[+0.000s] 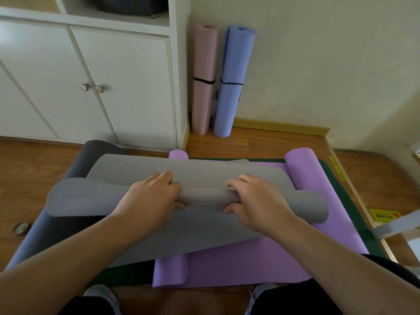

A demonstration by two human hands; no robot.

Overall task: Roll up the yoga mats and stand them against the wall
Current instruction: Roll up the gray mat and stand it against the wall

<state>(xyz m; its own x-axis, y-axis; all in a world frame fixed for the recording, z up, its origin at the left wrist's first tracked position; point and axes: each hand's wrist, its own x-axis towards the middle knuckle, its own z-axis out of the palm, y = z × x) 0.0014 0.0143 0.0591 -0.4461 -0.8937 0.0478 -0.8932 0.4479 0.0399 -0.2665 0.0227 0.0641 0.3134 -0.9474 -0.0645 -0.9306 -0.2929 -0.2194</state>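
Wooden floor (261, 142) carries the grey yoga mat (159, 173); left hand (150, 196) and right hand (256, 201) grip its roll, keeping it tight.

Both hands, left hand (150, 196) and right hand (256, 201), grip the grey mat (204, 194) over a purple mat (261, 258) (its edges curled); pink roll (203, 64) and blue roll (234, 71) stand against the wall (318, 64).
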